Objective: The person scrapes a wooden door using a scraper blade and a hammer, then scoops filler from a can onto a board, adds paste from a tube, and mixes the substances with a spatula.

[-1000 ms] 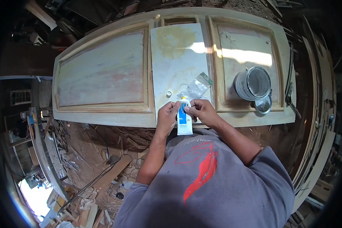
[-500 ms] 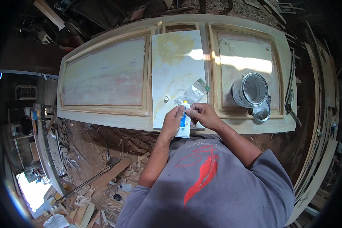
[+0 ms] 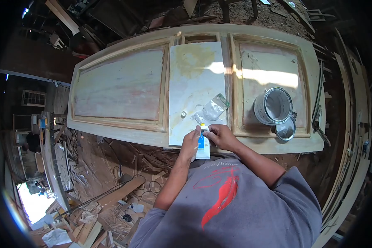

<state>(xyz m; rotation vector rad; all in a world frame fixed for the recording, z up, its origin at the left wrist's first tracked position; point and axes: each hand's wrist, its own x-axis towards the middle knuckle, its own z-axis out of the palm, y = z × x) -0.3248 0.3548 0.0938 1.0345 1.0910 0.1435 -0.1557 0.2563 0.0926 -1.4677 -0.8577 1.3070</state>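
Observation:
A white and blue tube (image 3: 202, 149) with a yellow tip is held upright between my hands at the near edge of the door. My left hand (image 3: 190, 144) is closed round the tube's left side. On the other side, my right hand (image 3: 221, 137) pinches the tube near its top. Just beyond the tip lies a clear plastic bag (image 3: 215, 108) with a green header, on a stained white board (image 3: 197, 86). A small white cap-like piece (image 3: 183, 114) sits on that board, left of the bag.
The board rests across a panelled wooden door (image 3: 120, 84). On the door's right panel stands an open metal can (image 3: 273, 106), with a round lid (image 3: 285, 129) against its near side. Wood scraps (image 3: 89, 233) litter the floor at lower left; long planks (image 3: 351, 136) lean at right.
The whole view has shifted, so the door and everything on it appear slightly lower. Both hands still hold the tube, with little change in grip.

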